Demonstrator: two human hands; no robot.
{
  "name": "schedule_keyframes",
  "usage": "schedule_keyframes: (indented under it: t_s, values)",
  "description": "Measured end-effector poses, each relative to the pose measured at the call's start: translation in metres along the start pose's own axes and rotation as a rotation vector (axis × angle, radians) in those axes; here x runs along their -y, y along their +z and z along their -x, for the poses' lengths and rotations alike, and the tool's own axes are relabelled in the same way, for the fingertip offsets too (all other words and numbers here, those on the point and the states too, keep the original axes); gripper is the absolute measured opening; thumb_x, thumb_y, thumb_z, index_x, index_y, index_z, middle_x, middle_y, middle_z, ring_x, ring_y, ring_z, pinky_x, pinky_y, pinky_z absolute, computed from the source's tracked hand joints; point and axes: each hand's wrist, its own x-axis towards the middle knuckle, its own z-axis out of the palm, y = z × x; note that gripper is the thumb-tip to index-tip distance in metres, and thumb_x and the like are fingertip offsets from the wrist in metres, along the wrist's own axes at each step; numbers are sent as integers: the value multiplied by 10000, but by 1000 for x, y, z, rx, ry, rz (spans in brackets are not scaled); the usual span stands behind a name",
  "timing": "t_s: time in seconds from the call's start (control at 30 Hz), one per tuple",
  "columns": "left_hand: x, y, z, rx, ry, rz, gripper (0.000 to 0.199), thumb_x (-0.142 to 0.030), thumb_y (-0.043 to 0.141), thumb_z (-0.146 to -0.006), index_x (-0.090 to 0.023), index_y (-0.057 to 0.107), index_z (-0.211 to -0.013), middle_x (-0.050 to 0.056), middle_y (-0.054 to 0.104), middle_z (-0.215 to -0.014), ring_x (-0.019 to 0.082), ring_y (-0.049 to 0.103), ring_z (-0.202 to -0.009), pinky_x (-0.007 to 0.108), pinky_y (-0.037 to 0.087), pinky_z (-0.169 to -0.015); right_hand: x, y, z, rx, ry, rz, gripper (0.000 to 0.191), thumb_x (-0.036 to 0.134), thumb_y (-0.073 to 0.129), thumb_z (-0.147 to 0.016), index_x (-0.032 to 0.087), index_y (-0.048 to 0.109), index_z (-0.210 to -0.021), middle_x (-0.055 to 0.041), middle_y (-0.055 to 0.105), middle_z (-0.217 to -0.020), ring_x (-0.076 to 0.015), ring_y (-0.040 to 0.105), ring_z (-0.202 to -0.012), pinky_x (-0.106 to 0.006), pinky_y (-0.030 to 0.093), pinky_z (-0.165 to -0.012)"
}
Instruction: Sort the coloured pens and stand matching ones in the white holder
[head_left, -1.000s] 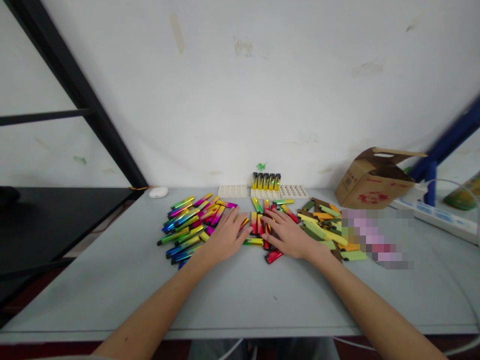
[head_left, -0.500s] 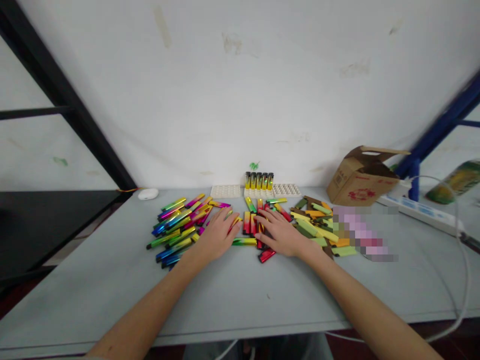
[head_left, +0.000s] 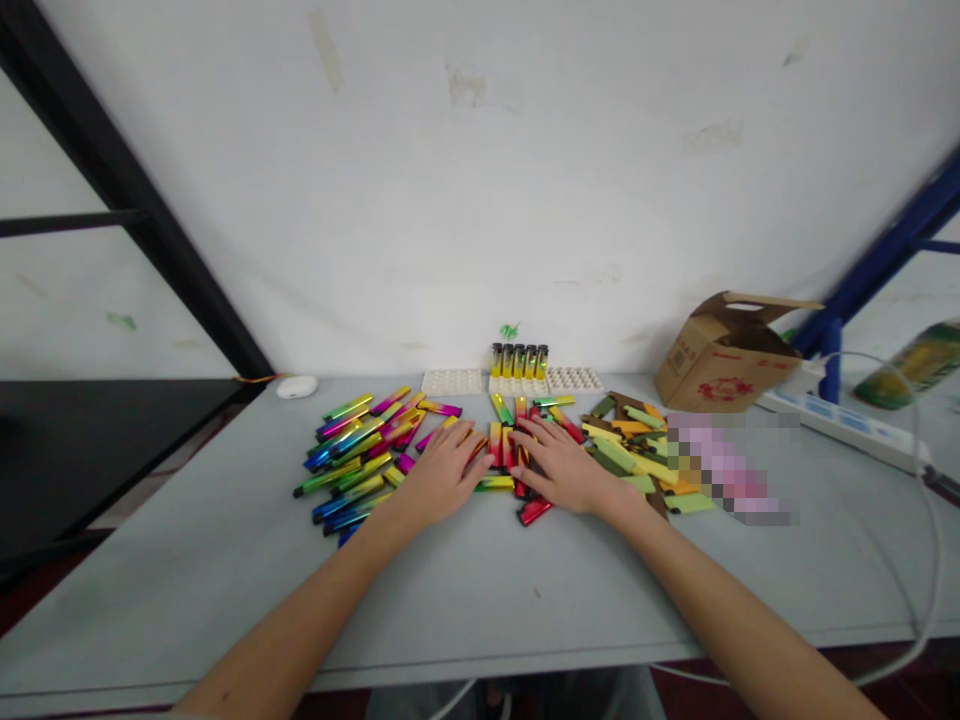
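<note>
My left hand lies palm down with its fingers spread over a few shiny lighters, at the right side of a pile of metallic multicoloured lighters. Fingers apart, my right hand rests on the red and yellow lighters in the middle. Right of it is a heap of matte green, yellow, orange and brown lighters. Behind the hands, several black-topped yellow lighters stand upright in the middle one of three white studded trays. What lies under the palms is hidden.
An open cardboard box stands at the back right, near a white power strip and its cable. A blurred pink item lies before the box. At the back left is a small white case. The wall rises behind the table.
My left hand has shifted slightly to the right, toward the middle lighters, uncovering a little more of the left pile. My right hand has hardly moved.
</note>
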Motion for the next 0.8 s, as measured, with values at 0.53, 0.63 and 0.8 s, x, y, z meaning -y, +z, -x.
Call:
schedule_keyframes:
  t_s: [0.53, 0.63, 0.8]
  values:
    - [5, 7, 1, 22, 22, -42, 453, -452, 455, -925, -173, 553, -1269, 155, 511, -1350, 309, 403, -1303, 509, 310, -1101, -11, -2, -2, -131, 6, -57, 508, 454, 361, -959, 135, 506, -1328, -162, 500, -1381, -294, 374, -1337, -519, 283, -1114]
    - [6, 6, 0, 32, 20, -37, 454, -461, 456, -922, -174, 563, -1257, 155, 517, -1340, 315, 407, -1298, 517, 316, -1097, -23, -7, -5, -274, 95, -43, 412, 335, 314, -978, 141, 575, -1231, -149, 574, -1282, -272, 424, -1292, -530, 253, -1130]
    - [8, 1, 0, 56, 28, -23, 446, -472, 473, -911, -190, 571, -1244, 139, 521, -1334, 305, 404, -1305, 502, 328, -1096, -36, -9, -5, -321, 94, -52, 332, 269, 386, -947, 130, 602, -1157, -155, 601, -1207, -261, 481, -1224, -504, 285, -1123]
